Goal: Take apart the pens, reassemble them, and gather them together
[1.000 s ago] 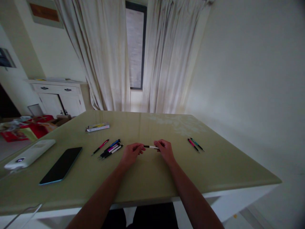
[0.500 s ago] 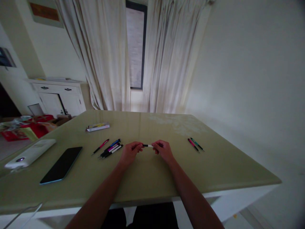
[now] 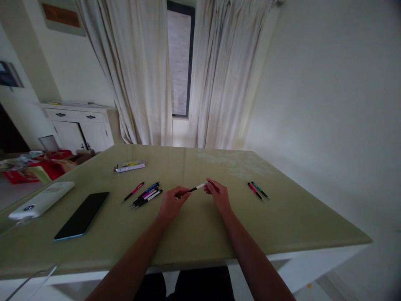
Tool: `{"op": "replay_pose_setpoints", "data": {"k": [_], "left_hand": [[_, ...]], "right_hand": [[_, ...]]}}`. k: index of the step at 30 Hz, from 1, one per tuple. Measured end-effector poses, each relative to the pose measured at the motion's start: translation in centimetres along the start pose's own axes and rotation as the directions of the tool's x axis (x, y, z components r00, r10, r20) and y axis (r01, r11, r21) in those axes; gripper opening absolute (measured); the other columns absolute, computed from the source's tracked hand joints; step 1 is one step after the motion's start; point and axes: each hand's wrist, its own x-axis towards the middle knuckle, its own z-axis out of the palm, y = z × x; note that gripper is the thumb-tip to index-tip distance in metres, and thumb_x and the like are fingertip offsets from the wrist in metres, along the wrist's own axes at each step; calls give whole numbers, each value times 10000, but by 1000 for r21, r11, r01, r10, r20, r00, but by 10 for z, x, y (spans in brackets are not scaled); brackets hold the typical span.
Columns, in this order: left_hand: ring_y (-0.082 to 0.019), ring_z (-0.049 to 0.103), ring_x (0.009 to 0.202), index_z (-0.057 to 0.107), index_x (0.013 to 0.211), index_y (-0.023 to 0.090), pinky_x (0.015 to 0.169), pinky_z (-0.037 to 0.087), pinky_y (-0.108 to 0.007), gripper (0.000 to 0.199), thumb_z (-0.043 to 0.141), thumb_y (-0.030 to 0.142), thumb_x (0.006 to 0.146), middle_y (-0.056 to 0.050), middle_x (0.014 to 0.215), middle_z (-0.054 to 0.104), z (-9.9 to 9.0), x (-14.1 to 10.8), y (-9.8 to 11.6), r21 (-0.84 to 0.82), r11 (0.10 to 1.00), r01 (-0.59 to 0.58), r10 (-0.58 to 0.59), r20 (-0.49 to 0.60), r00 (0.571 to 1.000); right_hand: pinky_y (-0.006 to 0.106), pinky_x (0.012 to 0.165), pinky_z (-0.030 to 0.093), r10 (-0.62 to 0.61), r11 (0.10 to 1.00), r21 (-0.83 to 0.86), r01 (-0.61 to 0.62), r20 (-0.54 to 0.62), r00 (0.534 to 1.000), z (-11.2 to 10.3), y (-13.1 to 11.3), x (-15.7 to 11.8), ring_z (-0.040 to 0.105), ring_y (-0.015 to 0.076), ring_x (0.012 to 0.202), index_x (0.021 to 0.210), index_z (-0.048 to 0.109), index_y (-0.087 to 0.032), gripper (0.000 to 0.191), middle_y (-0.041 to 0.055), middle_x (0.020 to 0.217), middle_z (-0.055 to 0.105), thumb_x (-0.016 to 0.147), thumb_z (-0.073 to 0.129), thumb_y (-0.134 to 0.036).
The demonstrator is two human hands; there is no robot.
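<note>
A black and white pen [image 3: 198, 187] spans the gap between my hands above the table, its white end higher on the right. My left hand [image 3: 171, 201] pinches the black end. At the white end, the fingers of my right hand [image 3: 218, 194] are closed on the pen. Several pens [image 3: 147, 196] lie in a bunch left of my left hand, with a red pen [image 3: 133, 192] beside them. To the right of my right hand, a pink pen [image 3: 255, 190] and a green pen [image 3: 260, 190] lie side by side.
On the green tabletop [image 3: 194, 234] a black phone [image 3: 82, 215] and a white device [image 3: 44, 200] lie at the left. A small open box [image 3: 129, 167] sits farther back. A cable [image 3: 40, 274] crosses the near left edge.
The pen between my hands has tilted, its right end rising, and more of its white part shows. My right hand has moved slightly right.
</note>
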Motion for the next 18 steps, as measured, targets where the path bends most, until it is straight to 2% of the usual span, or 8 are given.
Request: {"op": "replay_pose_setpoints", "data": {"k": [4,10,14,18], "left_hand": [[-173,637,675,773,913,205,596,453,-262,276,683,442,803,-36,766,737,-4,2,-3,43,999,-3,5,-49,999],[-148,607,637,749,922,208,538,430,-227,266,708,430,779,-24,766,717,-2,1,5,20,999,-32,34,-107,994],[-145,603,636,748,913,210,550,443,-230,257,722,422,771,-22,770,718,-1,0,9,5,999,-41,41,-104,994],[-141,579,608,767,875,209,536,425,-231,234,728,410,762,-19,722,705,-4,0,9,31,999,-34,38,-122,992]], "right_hand": [[312,607,569,-51,987,-150,60,67,996,-1,2,-3,690,187,658,1145,708,-151,500,89,857,746,842,630,-541],[272,532,526,-57,973,-217,80,110,992,4,5,-3,674,180,646,1246,653,-165,535,83,929,747,851,598,-522],[274,539,519,-47,968,-242,68,93,995,6,5,-4,647,168,610,1269,640,-171,549,75,922,742,841,603,-512],[275,570,521,-65,965,-246,95,129,990,5,2,-6,620,148,590,1268,639,-172,517,62,916,729,845,620,-470]]}}
